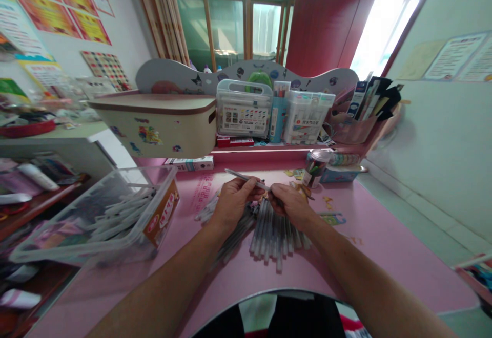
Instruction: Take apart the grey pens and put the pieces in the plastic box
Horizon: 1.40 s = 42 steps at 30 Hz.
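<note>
Over the middle of the pink desk, a slim translucent pen (236,174) slants between both hands. My left hand (234,199) pinches its middle, and one end sticks out past the fingers to the upper left. The fingers of my right hand (291,204) are closed at the pen's other end, which they hide. Below the hands, several similar pens (277,240) lie fanned out on the desk, partly under my right hand. Another bunch of pens (236,235) lies beneath my left hand and forearm. To the left, a clear plastic bin (111,248) holds several more pens (123,212).
A cream lidded box (165,128), a clear marker case (244,110) and a second marker box (307,118) line the back shelf. At the right stand a jar (315,168), a blue box (340,174) and a pink pen holder (351,127). The desk (392,256) curves inward at my body.
</note>
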Motion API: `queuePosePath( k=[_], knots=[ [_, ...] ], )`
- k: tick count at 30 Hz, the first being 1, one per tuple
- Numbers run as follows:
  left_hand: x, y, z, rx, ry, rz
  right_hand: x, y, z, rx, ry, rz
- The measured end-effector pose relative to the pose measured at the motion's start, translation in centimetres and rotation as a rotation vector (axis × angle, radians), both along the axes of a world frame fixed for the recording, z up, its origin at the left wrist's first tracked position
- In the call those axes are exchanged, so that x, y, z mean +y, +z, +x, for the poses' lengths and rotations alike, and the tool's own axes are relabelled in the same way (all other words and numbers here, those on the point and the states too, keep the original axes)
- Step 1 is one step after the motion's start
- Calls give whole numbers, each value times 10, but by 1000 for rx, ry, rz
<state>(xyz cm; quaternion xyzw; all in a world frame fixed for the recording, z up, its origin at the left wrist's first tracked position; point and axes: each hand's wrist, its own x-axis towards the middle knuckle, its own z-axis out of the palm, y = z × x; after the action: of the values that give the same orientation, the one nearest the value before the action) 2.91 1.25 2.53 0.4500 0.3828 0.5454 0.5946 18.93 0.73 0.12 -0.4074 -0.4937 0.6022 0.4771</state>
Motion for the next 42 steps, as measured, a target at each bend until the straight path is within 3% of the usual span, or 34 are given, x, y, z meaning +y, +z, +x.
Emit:
queuePosePath(
  k=[5, 11, 20, 28, 31, 35, 39, 42],
  knots=[
    [-1, 2, 0, 11, -18, 11, -2, 4, 0, 153, 47, -24],
    [-3, 4, 0, 85, 0, 65, -1, 4, 0, 66, 78, -46],
    [0, 5, -3, 97, 138, 65, -4, 8, 1, 161, 81, -115],
    [-5, 5, -1, 142, 109, 123, -5, 8, 2, 128, 140, -173],
    [0, 3, -3, 64, 174, 137, -5, 7, 2, 53, 187, -147],
    [15, 3, -12, -236, 307, 157, -3, 7, 5, 36, 182, -148],
    [27, 7, -23, -437, 464, 207, 3, 7, 9, 17, 43, -172],
    [25, 7, -23, -373, 454, 196, 5, 7, 8, 17, -81, -133]
  ],
)
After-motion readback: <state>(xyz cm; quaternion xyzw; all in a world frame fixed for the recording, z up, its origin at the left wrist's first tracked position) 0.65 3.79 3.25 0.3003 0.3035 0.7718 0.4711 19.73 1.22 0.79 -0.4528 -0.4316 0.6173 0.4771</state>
